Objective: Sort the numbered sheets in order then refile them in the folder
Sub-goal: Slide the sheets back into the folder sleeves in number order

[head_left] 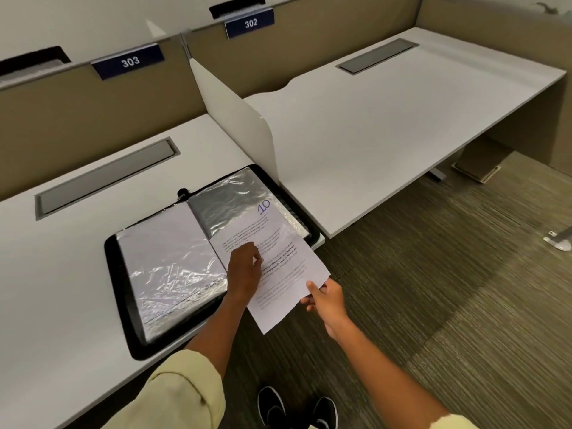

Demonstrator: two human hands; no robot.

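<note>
Even, soft indoor light we see from overhead, white bench (387,125) bright but not blown out, crinkled glare on the folder's plastic sleeves (173,267), faint shadows under our arms, wide-angle bowing at edges, slight softness on the carpet (464,289).

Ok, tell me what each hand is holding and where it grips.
The right hand pinches the near right edge of the sheet marked 10. The left hand rests on its middle, pressing rather than gripping.

Two blue number plates, 303 (128,61) and 302 (250,23), are seen along the upper left. A white divider panel (244,125) is set between two white desks (402,119). Black shoes (297,410) are visible on striped carpet (464,289) at the bottom.
</note>
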